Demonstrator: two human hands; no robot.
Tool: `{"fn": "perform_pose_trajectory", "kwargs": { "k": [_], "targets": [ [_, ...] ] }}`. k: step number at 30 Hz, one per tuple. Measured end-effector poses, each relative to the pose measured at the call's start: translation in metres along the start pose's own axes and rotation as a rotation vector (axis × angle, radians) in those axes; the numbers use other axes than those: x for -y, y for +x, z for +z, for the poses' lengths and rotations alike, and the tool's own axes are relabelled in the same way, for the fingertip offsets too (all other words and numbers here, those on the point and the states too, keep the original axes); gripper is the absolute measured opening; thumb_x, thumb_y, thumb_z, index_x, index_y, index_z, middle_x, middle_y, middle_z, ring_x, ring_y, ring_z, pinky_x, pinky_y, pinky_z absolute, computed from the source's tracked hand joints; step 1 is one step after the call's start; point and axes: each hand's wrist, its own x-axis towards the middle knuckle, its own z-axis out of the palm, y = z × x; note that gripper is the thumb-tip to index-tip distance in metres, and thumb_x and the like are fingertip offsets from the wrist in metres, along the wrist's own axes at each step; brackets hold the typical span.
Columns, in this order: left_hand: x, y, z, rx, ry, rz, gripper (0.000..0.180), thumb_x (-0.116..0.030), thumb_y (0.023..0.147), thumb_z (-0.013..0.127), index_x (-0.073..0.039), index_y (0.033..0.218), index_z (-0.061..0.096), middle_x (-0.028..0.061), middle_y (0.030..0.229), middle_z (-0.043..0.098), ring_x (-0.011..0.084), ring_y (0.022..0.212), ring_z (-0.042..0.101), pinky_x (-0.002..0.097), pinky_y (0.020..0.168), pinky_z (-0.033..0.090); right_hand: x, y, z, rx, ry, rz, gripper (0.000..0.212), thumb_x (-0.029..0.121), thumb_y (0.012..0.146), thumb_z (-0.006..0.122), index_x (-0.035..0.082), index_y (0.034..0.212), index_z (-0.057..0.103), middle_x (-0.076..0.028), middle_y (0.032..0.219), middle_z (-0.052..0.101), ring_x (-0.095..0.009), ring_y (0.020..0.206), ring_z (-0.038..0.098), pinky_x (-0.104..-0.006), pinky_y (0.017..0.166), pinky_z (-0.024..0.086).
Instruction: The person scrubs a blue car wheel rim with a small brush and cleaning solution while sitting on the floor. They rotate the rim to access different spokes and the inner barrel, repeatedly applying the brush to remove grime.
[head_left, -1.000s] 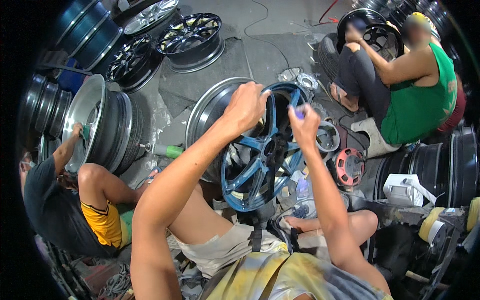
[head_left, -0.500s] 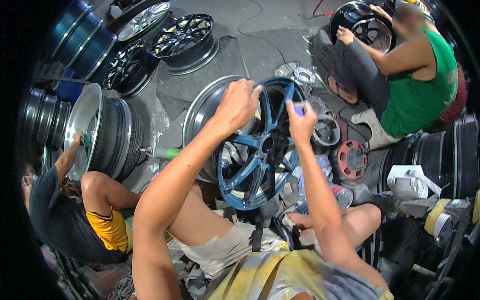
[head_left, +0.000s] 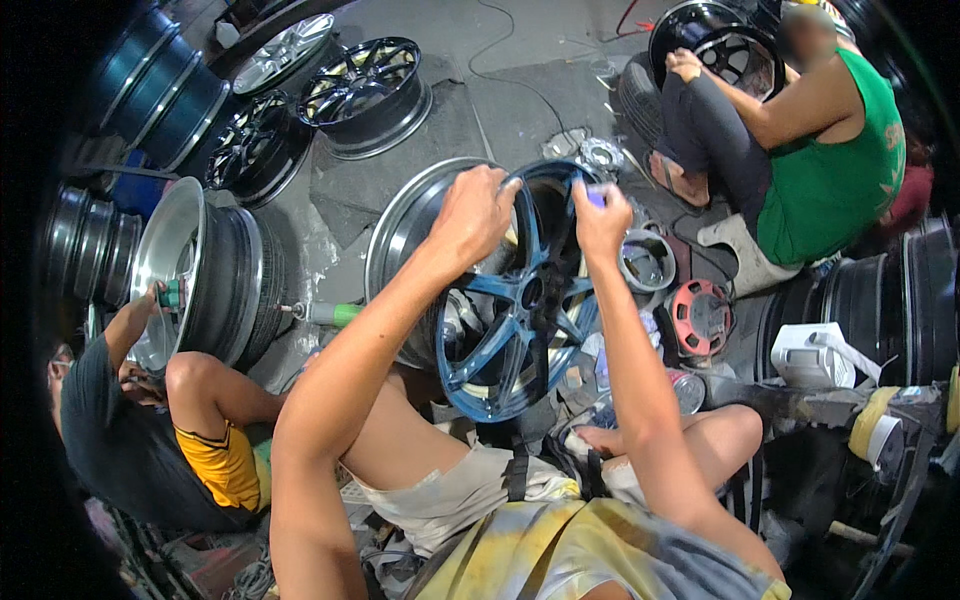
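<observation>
so the blue wheel [head_left: 516,288] is mostly below the fingers, long way leaning up to the right, left hand [head_left: 472,213] gripping its upper-left rim, right hand [head_left: 603,224] pinching some purple thing [head_left: 597,197] by the top-right edge, can't tell if it's touching

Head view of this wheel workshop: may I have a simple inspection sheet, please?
Surface: grey floor, scuffed, whitish marks.
Job's things: glossy blue metal spoked wheel, tilted, in front of a wide silver-rimmed wheel.
Clutter: round red slotted object; round grey tub.
Hands: left hand at the blue wheel's upper rim, grip unclear; right hand pinching a small purple piece.
Cables: thin black cable across floor.
Surroundings: co-workers in green sleeveless top and dark shirt, beside wheels.
</observation>
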Motion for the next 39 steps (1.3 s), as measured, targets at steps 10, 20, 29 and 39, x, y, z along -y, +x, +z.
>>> {"fn": "perform_pose_trajectory", "kwargs": {
  "k": [10, 20, 29, 39],
  "targets": [
    [0.008, 0.002, -0.001, 0.052, 0.043, -0.055, 0.034, -0.024, 0.105, 0.063, 0.006, 0.112, 0.076, 0.029, 0.106, 0.074, 0.0476, 0.104, 0.07, 0.0512, 0.093, 0.053, -0.005, 0.017, -0.001, 0.089, 0.024, -0.002, 0.038, 0.033, 0.088, 0.086, 0.0, 0.078, 0.071, -0.006, 0.066, 0.066, -0.012, 0.064, 0.058, -0.0359, 0.062, 0.049],
    [0.065, 0.02, -0.026, 0.12, 0.048, -0.169, 0.046, -0.04, 0.109, 0.063, 0.003, 0.117, 0.076, 0.0161, 0.096, 0.079, 0.0206, 0.088, 0.068, 0.0364, 0.085, 0.053, -0.104, -0.133, -0.124, 0.291, -0.132, 0.393, 0.037, 0.031, 0.091, 0.084, -0.002, 0.081, 0.07, -0.008, 0.067, 0.067, -0.015, 0.061, 0.061, -0.0367, 0.06, 0.05],
    [0.114, 0.016, -0.038, 0.137, -0.515, -0.442, 0.041, -0.036, 0.109, 0.067, -0.001, 0.129, 0.077, 0.0002, 0.118, 0.075, 0.0092, 0.106, 0.064, 0.0258, 0.098, 0.049, -0.155, -0.179, -0.113, 0.387, -0.161, 0.523, 0.036, 0.033, 0.097, 0.078, 0.001, 0.09, 0.063, -0.015, 0.072, 0.07, -0.029, 0.066, 0.071, -0.043, 0.066, 0.054],
    [0.143, 0.012, -0.051, 0.117, -0.516, -0.585, 0.046, -0.04, 0.109, 0.066, -0.002, 0.132, 0.075, 0.0031, 0.123, 0.075, 0.0119, 0.109, 0.067, 0.0264, 0.099, 0.05, -0.193, -0.182, -0.126, 0.239, -0.307, 0.388, 0.032, 0.034, 0.099, 0.075, 0.003, 0.1, 0.066, -0.021, 0.088, 0.075, -0.045, 0.085, 0.073, -0.0525, 0.078, 0.054]
  ]
}}
